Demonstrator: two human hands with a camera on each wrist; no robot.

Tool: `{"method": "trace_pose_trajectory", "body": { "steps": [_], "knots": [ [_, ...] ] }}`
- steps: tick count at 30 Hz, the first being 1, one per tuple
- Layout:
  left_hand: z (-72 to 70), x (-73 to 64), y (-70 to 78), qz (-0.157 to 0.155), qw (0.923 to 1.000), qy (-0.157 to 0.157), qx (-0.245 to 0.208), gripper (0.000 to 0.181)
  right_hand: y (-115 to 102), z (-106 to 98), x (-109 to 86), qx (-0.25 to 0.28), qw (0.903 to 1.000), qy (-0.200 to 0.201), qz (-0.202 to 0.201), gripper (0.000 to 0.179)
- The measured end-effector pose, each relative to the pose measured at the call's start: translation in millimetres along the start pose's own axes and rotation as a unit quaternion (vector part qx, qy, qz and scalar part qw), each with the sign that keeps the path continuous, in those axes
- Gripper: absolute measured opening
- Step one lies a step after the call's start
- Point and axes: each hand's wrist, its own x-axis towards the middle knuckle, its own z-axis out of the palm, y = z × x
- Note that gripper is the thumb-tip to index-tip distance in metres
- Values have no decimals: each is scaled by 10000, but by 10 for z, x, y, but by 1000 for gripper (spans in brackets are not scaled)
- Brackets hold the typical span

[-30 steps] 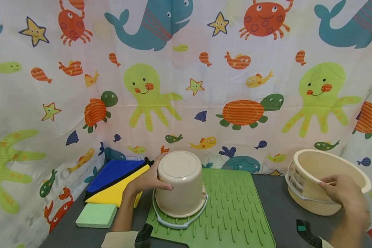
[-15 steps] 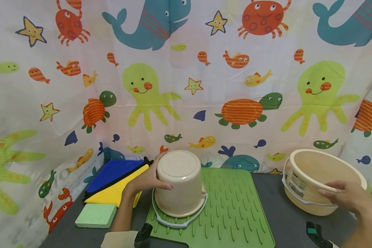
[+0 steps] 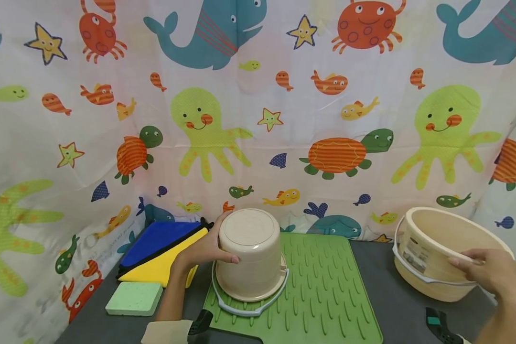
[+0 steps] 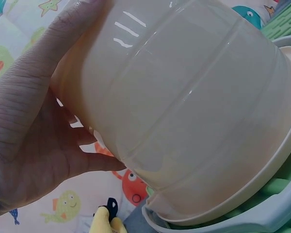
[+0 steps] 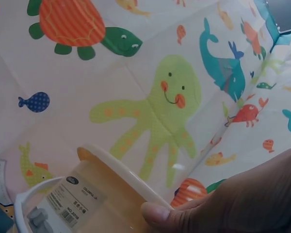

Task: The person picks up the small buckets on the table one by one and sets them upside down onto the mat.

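My left hand (image 3: 201, 251) holds the side of a beige bucket (image 3: 251, 260), which stands upside down on a green ridged mat (image 3: 322, 291). Its pale grey handle (image 3: 249, 314) lies around the rim on the mat. In the left wrist view the thumb (image 4: 63, 36) presses one side of the bucket while the other fingers reach behind it. At the far right, my right hand (image 3: 494, 272) pinches the near rim of a second, upright beige bucket (image 3: 421, 239). A printed label (image 5: 72, 204) shows on that bucket's side, and its grey handle (image 5: 39, 187) hangs down.
On the left lie a blue and yellow cloth (image 3: 159, 260) with black edging and a light green sponge (image 3: 134, 299). All this stands on a dark grey tabletop (image 3: 384, 282). A curtain (image 3: 241, 119) printed with sea animals closes off the back and both sides.
My right hand has shifted slightly right and nearer along the upright bucket's rim, and the bucket has turned a little. My left hand and the upside-down bucket have stayed in place.
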Motion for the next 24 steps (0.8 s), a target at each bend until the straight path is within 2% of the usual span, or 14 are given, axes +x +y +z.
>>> {"method": "trace_pose_trajectory", "body": {
  "steps": [3,9,14,19,22,24],
  "knots": [
    [-1,2,-8,25,10000,-2,-8,123,-32,-30,-31,-148,9994,270,-149,51],
    [-4,3,2,40,10000,12,12,123,-162,-72,-93,-249,9977,605,-163,55],
    [-10,-8,64,-74,9999,-58,46,125,-258,-89,-122,-186,9971,701,-228,57],
    [-47,-43,110,-172,9995,-251,79,126,-327,-115,-145,-219,9950,756,-613,55],
    [-64,-57,151,-29,9991,-377,181,127,-367,-138,-160,-155,9927,825,-869,49],
    [-67,-64,205,68,9988,-425,250,130,-404,-152,-174,-33,9925,828,-895,46]
  ]
}}
